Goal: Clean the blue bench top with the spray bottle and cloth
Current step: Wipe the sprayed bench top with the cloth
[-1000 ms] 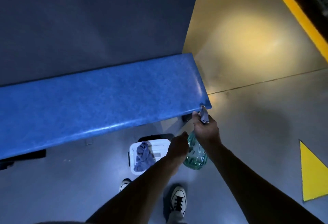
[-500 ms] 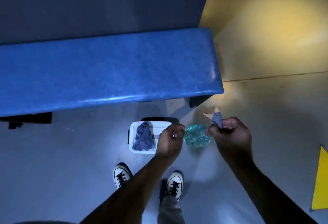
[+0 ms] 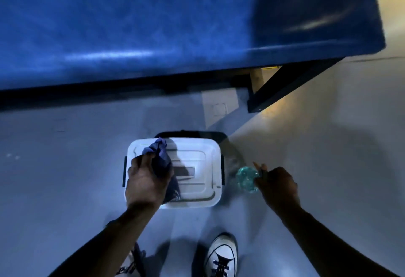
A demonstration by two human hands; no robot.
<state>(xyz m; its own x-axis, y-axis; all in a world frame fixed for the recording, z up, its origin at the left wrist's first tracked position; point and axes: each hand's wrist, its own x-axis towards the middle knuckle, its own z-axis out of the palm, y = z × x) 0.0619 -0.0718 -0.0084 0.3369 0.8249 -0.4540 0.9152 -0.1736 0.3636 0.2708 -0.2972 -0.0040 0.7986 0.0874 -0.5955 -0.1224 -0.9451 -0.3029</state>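
Note:
The blue bench top (image 3: 153, 24) fills the upper part of the view. Below it, on the grey floor, a white lidded box (image 3: 197, 167) lies flat. My left hand (image 3: 145, 183) is closed around a dark blue cloth (image 3: 160, 156) that rests on the box lid. To the right, my right hand (image 3: 278, 186) grips the head of a clear teal spray bottle (image 3: 246, 178), which hangs low beside the box. The nozzle tip pokes up above my fingers.
A black bench leg and frame (image 3: 285, 88) slant down at the right. My two white sneakers (image 3: 221, 254) stand at the bottom edge. Yellow-lit floor (image 3: 392, 13) lies beyond the bench's right end.
The view has dropped closer to the floor. My left hand has moved left onto the box and closed on the cloth. My right hand has lowered with the spray bottle.

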